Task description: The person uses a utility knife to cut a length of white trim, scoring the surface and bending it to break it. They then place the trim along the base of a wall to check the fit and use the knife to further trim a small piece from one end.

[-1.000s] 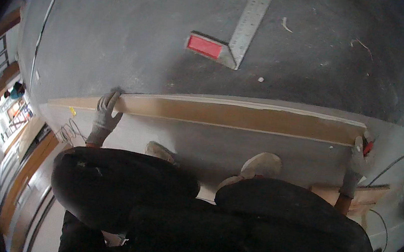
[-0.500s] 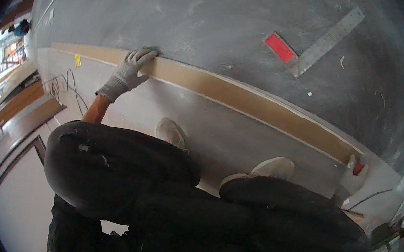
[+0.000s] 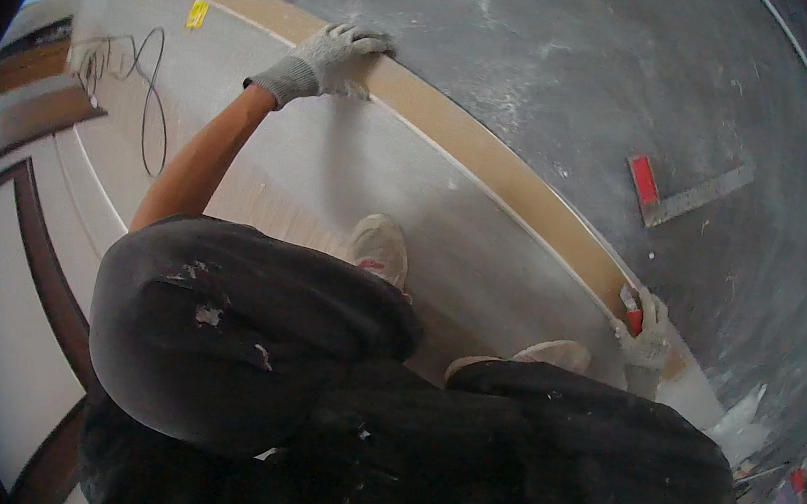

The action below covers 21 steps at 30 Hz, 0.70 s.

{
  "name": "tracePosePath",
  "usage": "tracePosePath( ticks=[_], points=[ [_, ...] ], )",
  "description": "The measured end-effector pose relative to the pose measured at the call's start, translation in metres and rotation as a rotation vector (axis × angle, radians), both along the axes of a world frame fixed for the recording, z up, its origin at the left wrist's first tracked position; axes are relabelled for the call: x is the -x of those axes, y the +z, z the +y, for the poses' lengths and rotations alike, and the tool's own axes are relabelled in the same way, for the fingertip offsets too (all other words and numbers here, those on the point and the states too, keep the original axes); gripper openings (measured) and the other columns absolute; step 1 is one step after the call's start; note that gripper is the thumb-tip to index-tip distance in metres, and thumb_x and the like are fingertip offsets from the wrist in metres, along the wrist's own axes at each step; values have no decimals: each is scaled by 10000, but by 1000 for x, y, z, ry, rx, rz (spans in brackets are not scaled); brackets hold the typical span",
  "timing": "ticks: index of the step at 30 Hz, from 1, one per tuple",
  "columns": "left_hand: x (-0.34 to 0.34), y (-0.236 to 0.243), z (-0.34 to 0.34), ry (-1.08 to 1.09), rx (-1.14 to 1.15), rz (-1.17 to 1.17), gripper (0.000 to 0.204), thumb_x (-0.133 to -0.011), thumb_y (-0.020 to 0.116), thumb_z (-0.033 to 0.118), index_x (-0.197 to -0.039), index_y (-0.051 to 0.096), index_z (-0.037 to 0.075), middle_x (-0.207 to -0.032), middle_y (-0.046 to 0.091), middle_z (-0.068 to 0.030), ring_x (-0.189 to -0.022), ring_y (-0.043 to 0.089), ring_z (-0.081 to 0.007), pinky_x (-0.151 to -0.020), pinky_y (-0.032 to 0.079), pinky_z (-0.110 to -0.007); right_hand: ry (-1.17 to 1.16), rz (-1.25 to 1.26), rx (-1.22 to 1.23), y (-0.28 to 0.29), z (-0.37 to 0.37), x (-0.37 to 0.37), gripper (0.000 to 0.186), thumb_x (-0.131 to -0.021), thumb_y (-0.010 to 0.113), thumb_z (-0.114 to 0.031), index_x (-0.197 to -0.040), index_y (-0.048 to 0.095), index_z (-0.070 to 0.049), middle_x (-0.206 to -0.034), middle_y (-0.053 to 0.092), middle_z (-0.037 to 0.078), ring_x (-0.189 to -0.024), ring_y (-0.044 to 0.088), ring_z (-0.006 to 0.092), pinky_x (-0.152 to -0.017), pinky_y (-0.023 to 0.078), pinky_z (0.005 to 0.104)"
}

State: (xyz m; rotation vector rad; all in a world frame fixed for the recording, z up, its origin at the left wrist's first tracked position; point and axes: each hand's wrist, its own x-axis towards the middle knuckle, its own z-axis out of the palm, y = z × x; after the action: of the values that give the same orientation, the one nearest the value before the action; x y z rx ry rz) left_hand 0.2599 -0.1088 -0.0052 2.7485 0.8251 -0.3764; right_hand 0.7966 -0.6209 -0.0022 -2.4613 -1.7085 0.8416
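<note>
My gloved left hand (image 3: 330,67) grips the upper stretch of a long, narrow tan board strip (image 3: 467,144) with pale edges, lying diagonally across my view. At the strip's lower right end, my gloved right hand (image 3: 650,338) holds a red-handled tool (image 3: 633,318), its working end hard to make out against the board. A metal square (image 3: 698,195) with a red stock lies on the dark grey surface (image 3: 588,63) beside the strip.
My legs (image 3: 252,334) and pale shoes (image 3: 379,244) fill the near side. Looped grey cable (image 3: 152,100) and a yellow tag (image 3: 197,14) are at the left, with white, brown-trimmed panels (image 3: 4,304). Assorted items (image 3: 798,482) crowd the lower right rim.
My view has turned, so the strip now slopes steeply down to the right and the square sits lower. My left arm reaches farther up in the picture; both hands remain on the strip.
</note>
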Motion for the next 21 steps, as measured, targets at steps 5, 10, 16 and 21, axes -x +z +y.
tracePosePath(
  ticks=[5, 10, 16, 21],
  points=[
    [24, -7, 17, 58, -36, -63, 854, -767, 897, 506, -1488, 555, 203, -1540, 527, -83, -1459, 476, -369, -1242, 376, -519, 106, 19, -23, 3, 4, -14, 823, -755, 901, -373, -1473, 553, -173, -1413, 574, 143, -1237, 626, 405, -999, 535, 486],
    [70, -19, 35, 70, -99, -36, 920, -770, 845, 633, -1516, 537, 191, -1494, 571, -108, -1444, 494, -364, -1240, 378, -515, 99, 82, 170, 15, 31, 10, 785, -793, 889, -280, -1468, 530, -102, -1399, 559, 169, -1283, 585, 403, -1038, 518, 472],
    [61, -16, 34, 31, -56, -16, 953, -780, 808, 700, -1504, 548, 138, -1525, 556, -104, -1453, 482, -357, -1254, 363, -498, 116, 85, 187, 19, 32, 0, 729, -856, 873, -281, -1455, 523, -58, -1381, 576, 157, -1247, 604, 377, -1036, 513, 446],
    [44, 9, 41, 116, -66, -100, 941, -833, 771, 694, -1538, 515, 125, -1548, 538, -132, -1452, 482, -361, -1259, 349, -508, 38, 96, 19, 14, -9, -78, 634, -936, 803, -240, -1471, 531, -36, -1366, 611, 139, -1249, 615, 315, -1056, 494, 418]
  ],
)
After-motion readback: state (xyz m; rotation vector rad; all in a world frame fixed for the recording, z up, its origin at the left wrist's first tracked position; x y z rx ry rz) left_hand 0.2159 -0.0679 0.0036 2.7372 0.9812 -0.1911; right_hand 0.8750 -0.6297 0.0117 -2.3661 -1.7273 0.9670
